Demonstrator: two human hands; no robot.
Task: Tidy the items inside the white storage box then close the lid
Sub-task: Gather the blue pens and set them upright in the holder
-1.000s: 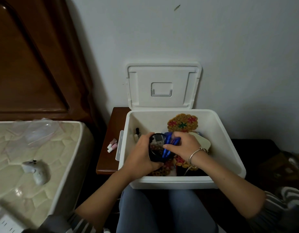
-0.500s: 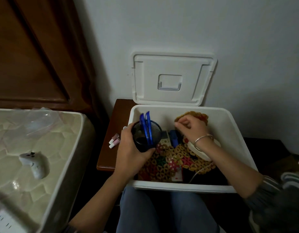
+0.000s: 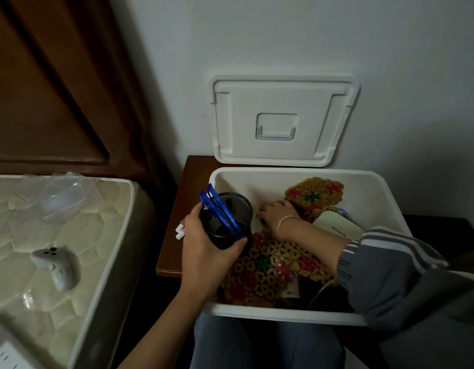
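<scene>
Curling round a black mesh pen cup [image 3: 241, 211], the left hand [image 3: 204, 251] hovers at 9 o'clock of the white plastic box [image 3: 284, 312]. For the right hand [image 3: 277, 214], the grip cannot be told.

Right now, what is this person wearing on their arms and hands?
No gloves. The left hand and forearm are uncovered. The right hand has a thin silvery bangle at its wrist, above it a grey sleeve with paler stripes and a ribbed cuff.
</scene>
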